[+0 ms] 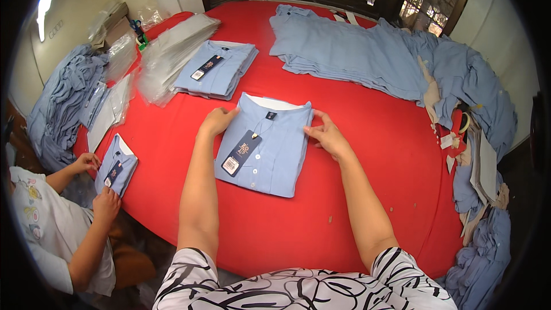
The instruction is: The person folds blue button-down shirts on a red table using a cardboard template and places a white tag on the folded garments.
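Folded light-blue cloth shirt (278, 148) points toward the red worktop's (356, 195) near edge, between left hand (218, 121) and right hand (328, 138); whether they pinch is unclear.

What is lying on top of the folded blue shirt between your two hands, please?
A dark hang tag with a white label lies on the folded shirt; the part of the shirt beneath is covered.
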Action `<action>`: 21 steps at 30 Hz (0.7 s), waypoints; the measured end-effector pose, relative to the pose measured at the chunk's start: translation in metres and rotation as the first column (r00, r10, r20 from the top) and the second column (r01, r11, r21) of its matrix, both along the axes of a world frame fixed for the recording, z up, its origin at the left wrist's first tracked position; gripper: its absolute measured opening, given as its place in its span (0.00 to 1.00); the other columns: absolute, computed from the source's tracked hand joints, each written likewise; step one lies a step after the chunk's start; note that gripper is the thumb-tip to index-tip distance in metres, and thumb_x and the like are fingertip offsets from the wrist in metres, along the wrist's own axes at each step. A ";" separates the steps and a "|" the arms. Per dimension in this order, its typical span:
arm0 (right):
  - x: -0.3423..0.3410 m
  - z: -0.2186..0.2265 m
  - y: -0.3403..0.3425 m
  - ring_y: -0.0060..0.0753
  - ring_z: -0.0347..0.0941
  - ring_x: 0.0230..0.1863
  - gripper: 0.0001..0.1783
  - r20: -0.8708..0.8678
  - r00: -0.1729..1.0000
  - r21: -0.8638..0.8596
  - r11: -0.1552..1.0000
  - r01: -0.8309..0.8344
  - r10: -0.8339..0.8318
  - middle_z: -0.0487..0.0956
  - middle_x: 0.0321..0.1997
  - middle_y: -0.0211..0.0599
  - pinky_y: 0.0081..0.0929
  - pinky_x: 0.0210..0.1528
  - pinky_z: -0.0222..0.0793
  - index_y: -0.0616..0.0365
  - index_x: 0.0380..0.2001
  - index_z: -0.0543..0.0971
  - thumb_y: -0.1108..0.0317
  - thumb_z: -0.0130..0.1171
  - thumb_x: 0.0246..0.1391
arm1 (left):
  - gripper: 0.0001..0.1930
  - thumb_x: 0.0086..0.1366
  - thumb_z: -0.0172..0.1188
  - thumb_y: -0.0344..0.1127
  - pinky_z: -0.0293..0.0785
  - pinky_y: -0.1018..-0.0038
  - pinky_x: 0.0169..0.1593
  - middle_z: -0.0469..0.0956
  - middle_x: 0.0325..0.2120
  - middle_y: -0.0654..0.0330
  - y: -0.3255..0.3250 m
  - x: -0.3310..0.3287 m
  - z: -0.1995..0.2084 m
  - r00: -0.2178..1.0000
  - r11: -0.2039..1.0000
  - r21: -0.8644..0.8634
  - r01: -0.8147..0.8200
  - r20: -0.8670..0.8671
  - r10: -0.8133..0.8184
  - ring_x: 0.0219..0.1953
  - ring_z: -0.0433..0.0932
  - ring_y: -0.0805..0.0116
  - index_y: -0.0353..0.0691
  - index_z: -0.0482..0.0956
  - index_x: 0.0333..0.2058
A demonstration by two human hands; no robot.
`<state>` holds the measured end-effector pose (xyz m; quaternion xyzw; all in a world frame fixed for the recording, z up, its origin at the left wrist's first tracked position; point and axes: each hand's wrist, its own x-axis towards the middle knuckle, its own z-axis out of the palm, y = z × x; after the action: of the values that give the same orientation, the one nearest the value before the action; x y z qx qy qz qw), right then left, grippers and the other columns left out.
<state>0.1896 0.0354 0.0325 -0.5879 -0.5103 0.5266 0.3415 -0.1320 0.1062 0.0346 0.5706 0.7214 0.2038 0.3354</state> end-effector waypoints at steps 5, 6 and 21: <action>-0.029 0.003 -0.011 0.45 0.71 0.58 0.40 -0.083 0.996 -0.031 0.999 0.016 -0.019 0.65 0.65 0.57 0.40 0.49 0.77 0.56 0.67 0.63 0.65 0.67 0.53 | 0.31 0.58 0.68 0.46 0.78 0.65 0.46 0.81 0.40 0.39 -0.005 -0.014 -0.007 0.982 0.990 -0.091 0.107 0.163 -0.091 0.41 0.83 0.53 0.22 0.76 0.49; -0.031 0.000 -0.011 0.45 0.71 0.59 0.39 -0.138 0.990 -0.040 0.999 0.034 -0.039 0.65 0.66 0.58 0.40 0.49 0.77 0.56 0.67 0.63 0.67 0.66 0.54 | 0.32 0.58 0.68 0.45 0.78 0.66 0.47 0.81 0.42 0.38 -0.002 -0.012 -0.009 0.975 0.988 -0.087 0.126 0.196 -0.107 0.42 0.83 0.52 0.21 0.74 0.51; -0.100 0.082 0.131 0.40 0.69 0.61 0.37 -0.304 0.946 0.269 0.963 -0.029 0.114 0.67 0.66 0.57 0.28 0.61 0.64 0.67 0.66 0.64 0.81 0.60 0.50 | 0.33 0.57 0.67 0.37 0.71 0.62 0.57 0.76 0.51 0.42 0.094 -0.063 0.113 0.977 0.897 0.426 0.115 -0.213 -0.024 0.53 0.77 0.49 0.36 0.67 0.60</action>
<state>0.0899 0.1665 0.1145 -0.4266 -0.5347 0.5545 0.4739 -0.1947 0.2004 0.1481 0.6743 0.6669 0.2888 0.1311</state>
